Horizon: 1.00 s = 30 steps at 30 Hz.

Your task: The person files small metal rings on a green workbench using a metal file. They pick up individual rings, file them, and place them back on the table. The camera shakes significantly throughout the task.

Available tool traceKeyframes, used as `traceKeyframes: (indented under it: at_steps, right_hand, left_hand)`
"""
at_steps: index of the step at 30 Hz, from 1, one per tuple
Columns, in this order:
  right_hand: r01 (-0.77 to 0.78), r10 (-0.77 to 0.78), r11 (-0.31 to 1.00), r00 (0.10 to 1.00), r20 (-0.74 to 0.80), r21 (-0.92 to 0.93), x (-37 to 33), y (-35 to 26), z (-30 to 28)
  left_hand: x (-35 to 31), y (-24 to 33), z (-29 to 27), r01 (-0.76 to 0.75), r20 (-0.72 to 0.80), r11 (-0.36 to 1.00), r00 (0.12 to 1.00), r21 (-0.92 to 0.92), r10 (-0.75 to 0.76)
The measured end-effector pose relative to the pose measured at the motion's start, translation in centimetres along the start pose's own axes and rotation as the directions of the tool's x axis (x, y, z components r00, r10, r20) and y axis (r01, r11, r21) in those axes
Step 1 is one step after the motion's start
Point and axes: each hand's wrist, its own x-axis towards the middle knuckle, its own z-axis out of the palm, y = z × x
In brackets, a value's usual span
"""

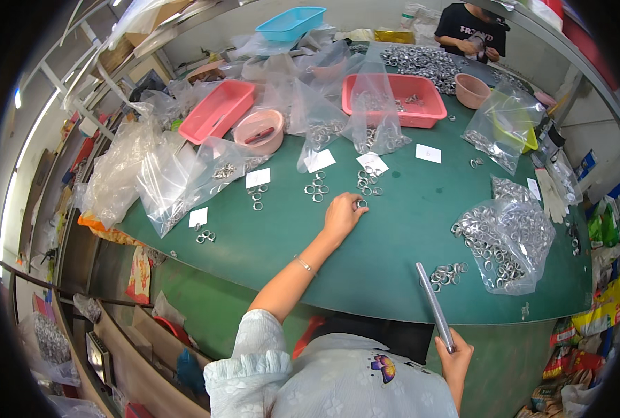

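Observation:
My left hand point(341, 217) reaches over the green table, its fingertips closed on a silver ring point(361, 203). Just beyond it lies a small group of rings point(368, 184) below a white paper card point(373, 163). In my right hand point(455, 355), at the near edge, is a metal ring mandrel point(434, 306), gripped by its lower end and pointing up and away. Beside its upper end sits a loose pile of rings point(447, 276). Farther right, many more rings spill from a clear plastic bag point(512, 244).
Smaller ring groups point(316, 187) lie by other cards to the left. Behind them stand pink trays point(425, 120), a pink bowl point(272, 143) and clear bags point(205, 167). Across the table, a person in black point(471, 35) handles something near a large ring heap point(421, 63).

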Motion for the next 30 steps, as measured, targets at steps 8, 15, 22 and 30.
traceKeyframes:
  at_steps: [8, 15, 22, 30]
  right_hand:
    - [-0.075, 0.085, 0.993, 0.989, -0.124, 0.089, -0.2, 1.4, -1.5]
    - [-0.149, 0.189, 0.973, 0.954, -0.233, 0.179, -0.1, 3.2, -2.8]
    - [-0.159, 0.202, 0.97, 0.947, -0.25, 0.183, -0.5, 3.5, -3.1]
    - [-0.094, 0.174, 0.936, 0.961, -0.214, 0.34, -0.4, 3.6, -2.5]
  left_hand:
    - [-0.5, 2.5, 2.7, 0.025, -0.182, 0.995, 0.982, -0.096, -0.042]
    - [-6.6, 11.9, 7.6, -0.192, 0.32, 0.885, 0.882, -0.425, 0.345]
    - [-6.0, 15.3, 9.9, -0.139, 0.623, 0.978, 0.754, -0.157, 0.208]
    - [-5.7, 15.6, 5.5, 0.384, 0.545, 0.626, 0.835, -0.678, 0.078]
